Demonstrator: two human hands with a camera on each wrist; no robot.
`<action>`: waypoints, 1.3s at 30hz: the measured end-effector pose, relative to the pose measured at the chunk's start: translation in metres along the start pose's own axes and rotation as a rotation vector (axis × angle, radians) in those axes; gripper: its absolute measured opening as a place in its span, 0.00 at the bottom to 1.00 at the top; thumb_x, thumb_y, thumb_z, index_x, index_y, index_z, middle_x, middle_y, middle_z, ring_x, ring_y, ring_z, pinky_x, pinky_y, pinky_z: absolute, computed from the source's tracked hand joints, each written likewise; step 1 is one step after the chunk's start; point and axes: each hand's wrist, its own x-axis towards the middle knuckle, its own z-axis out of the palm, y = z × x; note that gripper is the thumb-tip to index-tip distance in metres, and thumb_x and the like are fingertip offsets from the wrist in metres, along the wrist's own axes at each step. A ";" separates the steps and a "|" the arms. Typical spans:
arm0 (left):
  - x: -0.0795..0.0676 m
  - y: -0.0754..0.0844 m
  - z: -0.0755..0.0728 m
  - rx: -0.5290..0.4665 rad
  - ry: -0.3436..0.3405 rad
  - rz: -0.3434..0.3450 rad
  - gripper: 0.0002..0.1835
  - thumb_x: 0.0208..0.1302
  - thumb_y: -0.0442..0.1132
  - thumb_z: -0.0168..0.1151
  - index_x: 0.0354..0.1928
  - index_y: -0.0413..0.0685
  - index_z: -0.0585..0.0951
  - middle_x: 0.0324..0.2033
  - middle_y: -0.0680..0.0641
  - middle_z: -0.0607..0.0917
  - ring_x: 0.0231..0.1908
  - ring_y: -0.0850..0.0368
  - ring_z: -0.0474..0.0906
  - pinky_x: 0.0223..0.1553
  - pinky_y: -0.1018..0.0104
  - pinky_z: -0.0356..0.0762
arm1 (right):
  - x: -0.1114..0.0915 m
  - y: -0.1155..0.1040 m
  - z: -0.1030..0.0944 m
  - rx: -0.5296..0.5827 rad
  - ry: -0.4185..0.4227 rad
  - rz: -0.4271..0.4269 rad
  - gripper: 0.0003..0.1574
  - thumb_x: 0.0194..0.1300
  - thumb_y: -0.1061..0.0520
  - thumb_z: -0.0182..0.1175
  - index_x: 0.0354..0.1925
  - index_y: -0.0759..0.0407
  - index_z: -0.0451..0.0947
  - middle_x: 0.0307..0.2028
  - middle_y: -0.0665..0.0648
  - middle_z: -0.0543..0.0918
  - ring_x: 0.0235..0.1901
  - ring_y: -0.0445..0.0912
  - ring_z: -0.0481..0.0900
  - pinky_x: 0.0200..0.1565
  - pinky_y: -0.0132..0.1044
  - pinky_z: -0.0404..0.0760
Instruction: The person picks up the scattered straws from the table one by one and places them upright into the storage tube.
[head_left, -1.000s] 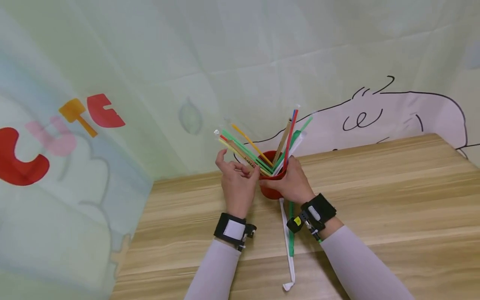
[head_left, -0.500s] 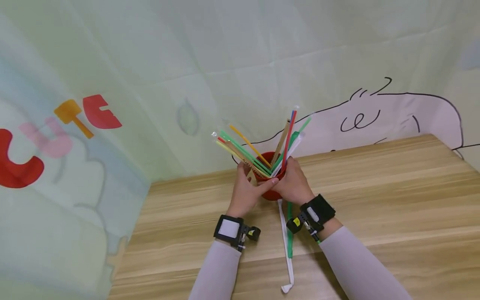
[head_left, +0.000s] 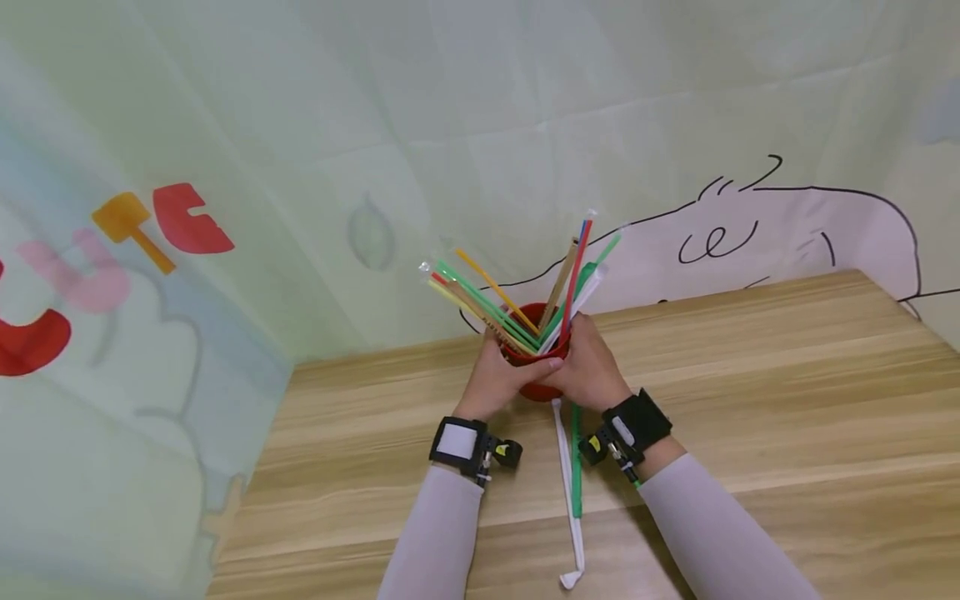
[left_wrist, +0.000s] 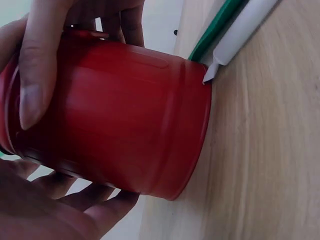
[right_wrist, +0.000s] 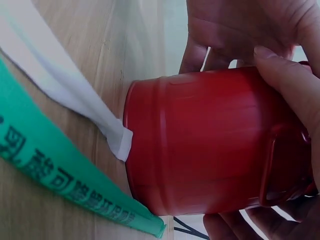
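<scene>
A small red bucket (head_left: 542, 390) stands upright on the table, filled with straws (head_left: 491, 312) in yellow, green, brown, orange, red and white that fan out above its rim. My left hand (head_left: 491, 382) grips the bucket's left side, thumb across the front near the rim. From the right, my right hand (head_left: 596, 367) holds it too, and the thumbs meet at the front. Both wrist views show fingers spread along the red wall (left_wrist: 125, 115). At the bucket's foot lie a white paper-wrapped straw (right_wrist: 75, 82) and a green wrapped straw (right_wrist: 65, 175) printed with dark characters.
The wood-grain table (head_left: 750, 400) extends left and right of the bucket. Close behind its back edge hangs a pale printed cloth (head_left: 465, 125) with a line drawing and coloured letters. The two loose straws stretch toward the front, between my forearms.
My left hand has come off the straws on the bucket's left and closed round its side, thumb over the front. My right hand keeps its hold. The head view has shifted slightly right.
</scene>
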 end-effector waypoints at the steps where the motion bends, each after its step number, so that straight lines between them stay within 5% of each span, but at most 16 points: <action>1: 0.000 -0.001 0.000 -0.003 -0.004 -0.001 0.45 0.55 0.47 0.81 0.72 0.62 0.68 0.64 0.58 0.78 0.67 0.59 0.72 0.72 0.53 0.69 | 0.000 0.000 0.000 0.001 -0.004 0.001 0.51 0.53 0.54 0.81 0.70 0.56 0.67 0.63 0.59 0.76 0.63 0.54 0.76 0.65 0.55 0.79; 9: -0.001 0.000 0.003 0.072 0.002 -0.076 0.42 0.55 0.53 0.80 0.70 0.67 0.70 0.63 0.58 0.79 0.66 0.58 0.73 0.70 0.54 0.71 | -0.003 0.000 -0.005 -0.036 -0.006 0.006 0.55 0.51 0.56 0.82 0.71 0.60 0.64 0.63 0.63 0.75 0.62 0.56 0.75 0.63 0.55 0.80; 22: -0.002 0.001 0.008 0.066 -0.004 -0.097 0.44 0.55 0.55 0.80 0.72 0.67 0.68 0.64 0.58 0.78 0.66 0.60 0.73 0.70 0.54 0.72 | -0.009 -0.007 -0.013 -0.107 -0.055 0.066 0.56 0.54 0.55 0.81 0.72 0.64 0.62 0.64 0.67 0.73 0.62 0.58 0.73 0.62 0.58 0.80; 31: -0.003 0.002 0.005 0.073 0.001 -0.144 0.45 0.55 0.56 0.80 0.72 0.69 0.66 0.64 0.58 0.78 0.65 0.59 0.73 0.69 0.53 0.74 | -0.025 -0.025 -0.032 -0.190 -0.107 0.272 0.64 0.58 0.47 0.77 0.77 0.69 0.52 0.64 0.72 0.70 0.59 0.64 0.74 0.48 0.52 0.85; 39: -0.007 0.001 -0.002 0.078 0.010 -0.169 0.46 0.55 0.58 0.79 0.73 0.68 0.65 0.63 0.56 0.78 0.65 0.57 0.73 0.68 0.51 0.74 | -0.043 -0.024 -0.030 -0.272 -0.193 0.363 0.53 0.61 0.47 0.75 0.71 0.71 0.59 0.54 0.73 0.81 0.45 0.58 0.83 0.40 0.45 0.86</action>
